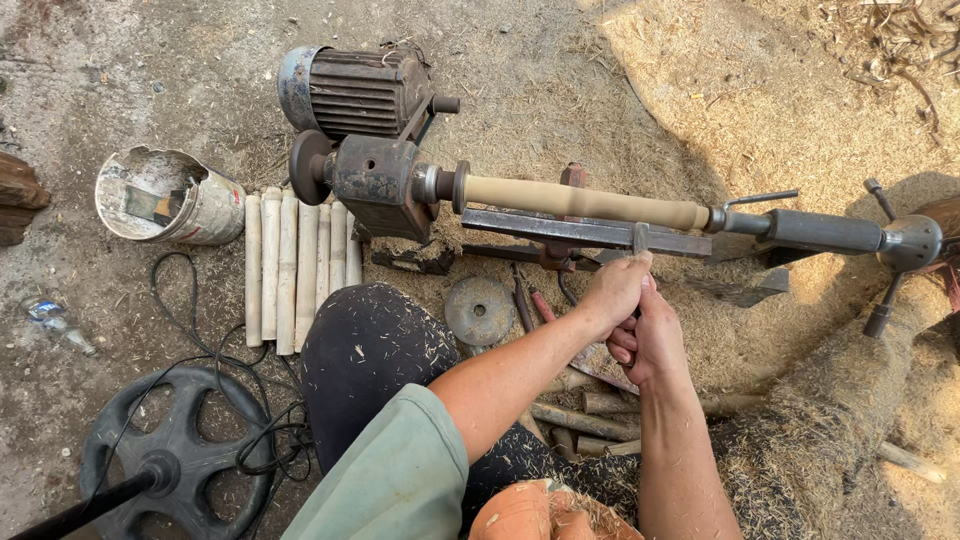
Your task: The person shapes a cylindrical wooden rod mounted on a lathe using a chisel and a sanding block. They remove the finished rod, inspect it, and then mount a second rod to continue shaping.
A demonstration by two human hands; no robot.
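Nearest me I see a green sleeve point(400, 480) and a dark trouser knee point(375, 345) flecked with sawdust. From there my 2 forearms run up to the hands. The left hand point(612, 292) is closed over the top of a chisel point(640, 240), its fingers curled round the blade close behind the tool rest point(585, 232). The right hand point(655, 340) sits just under and behind it, clenched around the lower part of that same tool, whose handle is hidden in the fist. Beneath the hands lie several rough wooden sticks point(585, 415) in the shavings, and a round metal disc point(480, 310) lies left of them.

Just beyond the fingers the chisel tip meets the flat steel rest. Above that, a pale wooden spindle point(585, 202) is mounted level in the lathe, between the headstock point(375, 180) on the left and the tailstock point(830, 232) on the right. 6 or so finished pale rods point(295, 270) lie side by side left of the headstock, next to a tipped bucket point(170, 197). Farthest back stands a ribbed electric motor point(350, 92).
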